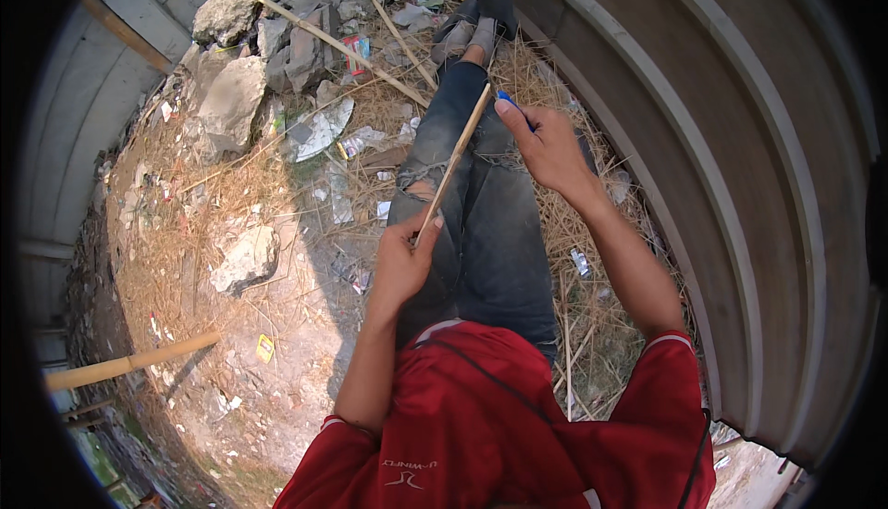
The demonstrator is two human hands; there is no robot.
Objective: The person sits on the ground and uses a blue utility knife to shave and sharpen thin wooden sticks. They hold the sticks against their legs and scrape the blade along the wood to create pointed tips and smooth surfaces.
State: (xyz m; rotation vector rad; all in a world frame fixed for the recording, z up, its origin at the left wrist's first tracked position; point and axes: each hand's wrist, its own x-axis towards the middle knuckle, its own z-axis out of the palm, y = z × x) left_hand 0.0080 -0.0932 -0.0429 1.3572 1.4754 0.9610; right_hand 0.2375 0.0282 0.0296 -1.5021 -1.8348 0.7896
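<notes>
Above dark jeans (504,250), the left hand (404,264) has fingers clamped on a slim stick (459,150), the right hand (548,150) on a blue object (502,96) near the stick's tip.

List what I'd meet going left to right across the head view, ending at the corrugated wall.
Bamboo pole → yellow wrapper → left hand → middle of the bamboo strip → right hand → corrugated wall.
</notes>
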